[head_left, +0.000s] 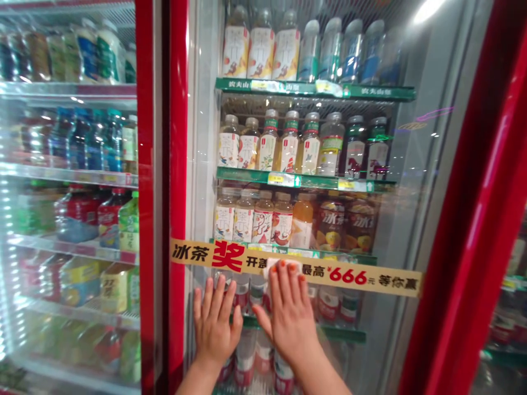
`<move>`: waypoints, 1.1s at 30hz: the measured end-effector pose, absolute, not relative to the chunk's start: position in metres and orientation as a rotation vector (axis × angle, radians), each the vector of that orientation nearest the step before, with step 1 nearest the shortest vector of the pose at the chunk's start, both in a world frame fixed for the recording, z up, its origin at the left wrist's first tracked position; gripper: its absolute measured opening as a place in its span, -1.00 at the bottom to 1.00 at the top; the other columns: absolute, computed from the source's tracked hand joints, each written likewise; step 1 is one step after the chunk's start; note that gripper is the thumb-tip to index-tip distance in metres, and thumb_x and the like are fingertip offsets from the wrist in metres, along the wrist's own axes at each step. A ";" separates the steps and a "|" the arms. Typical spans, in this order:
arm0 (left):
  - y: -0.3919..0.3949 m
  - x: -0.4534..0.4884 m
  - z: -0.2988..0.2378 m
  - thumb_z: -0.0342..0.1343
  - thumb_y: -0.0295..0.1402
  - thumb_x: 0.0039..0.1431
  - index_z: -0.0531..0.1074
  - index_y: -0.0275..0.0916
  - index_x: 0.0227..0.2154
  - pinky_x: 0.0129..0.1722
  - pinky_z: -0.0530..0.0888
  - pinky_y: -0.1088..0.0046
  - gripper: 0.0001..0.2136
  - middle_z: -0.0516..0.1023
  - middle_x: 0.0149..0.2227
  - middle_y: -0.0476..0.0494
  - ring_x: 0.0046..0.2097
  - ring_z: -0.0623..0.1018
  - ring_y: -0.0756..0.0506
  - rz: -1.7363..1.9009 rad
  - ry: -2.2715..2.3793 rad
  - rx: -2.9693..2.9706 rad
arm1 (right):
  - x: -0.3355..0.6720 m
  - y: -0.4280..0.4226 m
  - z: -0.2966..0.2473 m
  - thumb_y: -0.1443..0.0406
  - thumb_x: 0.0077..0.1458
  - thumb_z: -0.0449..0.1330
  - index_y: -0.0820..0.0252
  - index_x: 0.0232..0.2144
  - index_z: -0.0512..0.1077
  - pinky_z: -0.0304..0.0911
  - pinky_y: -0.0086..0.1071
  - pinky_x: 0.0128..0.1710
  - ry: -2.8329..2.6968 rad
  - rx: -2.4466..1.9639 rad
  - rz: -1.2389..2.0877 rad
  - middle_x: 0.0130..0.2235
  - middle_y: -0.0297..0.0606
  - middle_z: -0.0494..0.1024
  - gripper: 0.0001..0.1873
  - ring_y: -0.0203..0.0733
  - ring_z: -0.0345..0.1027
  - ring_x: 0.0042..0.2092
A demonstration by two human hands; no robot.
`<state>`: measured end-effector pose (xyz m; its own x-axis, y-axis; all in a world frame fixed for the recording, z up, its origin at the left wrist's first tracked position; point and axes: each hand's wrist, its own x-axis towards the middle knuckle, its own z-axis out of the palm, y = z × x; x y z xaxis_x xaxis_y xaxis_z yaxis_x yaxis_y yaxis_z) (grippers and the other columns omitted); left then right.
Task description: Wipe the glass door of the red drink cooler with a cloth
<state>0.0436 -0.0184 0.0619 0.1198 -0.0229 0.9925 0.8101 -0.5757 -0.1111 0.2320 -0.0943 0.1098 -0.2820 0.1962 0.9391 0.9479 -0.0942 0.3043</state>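
Note:
My left hand (216, 323) lies flat against the glass door (201, 164) of a red-framed drinks fridge, its fingers spread and holding nothing. My right hand (288, 312) presses on the same glass a little to the right. A white cloth (272, 267) shows under its fingertips, mostly hidden by the fingers. Just above both hands, a tan promotional strip with red and black Chinese text (349, 277) runs across the glass, and my right fingertips overlap its lower part.
Behind the glass, green-edged shelves (313, 92) hold rows of bottled teas and water. Red door frames (178, 137) stand on both sides. A neighbouring glass door (69, 175) at left shows more shelved bottles.

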 end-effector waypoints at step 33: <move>-0.022 0.069 0.230 0.09 -0.22 0.46 0.00 0.00 0.58 0.61 -0.29 -0.17 -0.29 0.04 0.62 -0.12 0.66 -0.15 -0.26 -1.483 -0.670 -1.744 | 0.292 -0.114 0.152 -0.16 0.41 0.09 0.46 0.59 -0.15 -0.09 0.04 0.60 -1.746 -1.185 -1.541 0.64 0.08 -0.22 0.08 0.15 -0.38 0.65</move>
